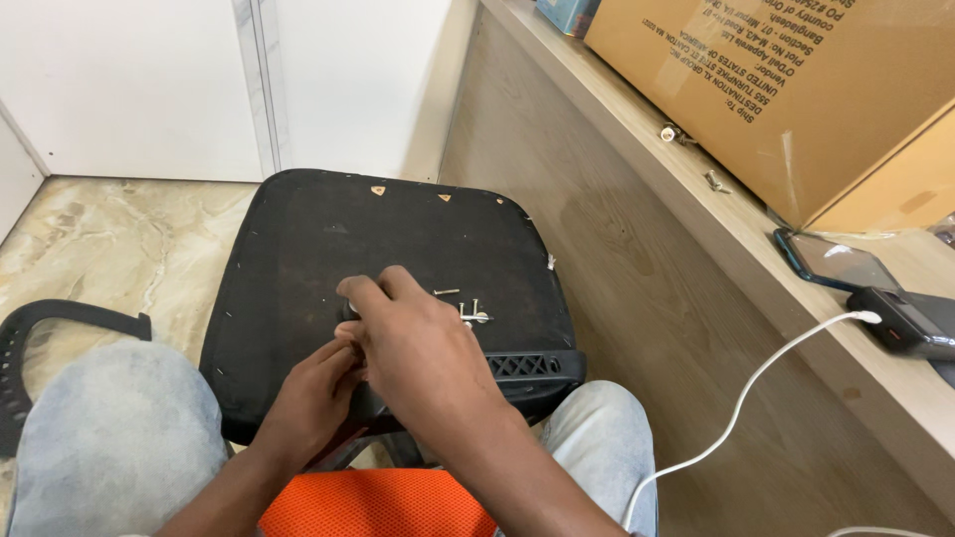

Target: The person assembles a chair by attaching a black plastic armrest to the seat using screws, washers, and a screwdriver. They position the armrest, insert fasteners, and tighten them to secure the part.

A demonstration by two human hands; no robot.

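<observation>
An upturned black chair seat (328,239) rests against my knees. My right hand (413,343) lies over its middle, fingers curled at a small dark part I cannot make out. My left hand (313,398) is tucked under the right, fingers pinched near the seat's front edge; what it grips is hidden. Several loose metal screws (470,312) lie on the seat just right of my right hand. A black plastic bracket (527,366) runs along the seat's near right edge.
A black armrest (60,323) lies on the marble floor at left. At right, a wooden ledge (637,129) carries a cardboard box (796,89), a phone (841,264), a power bank (910,323) with a white cable (736,418), and small fittings (671,132).
</observation>
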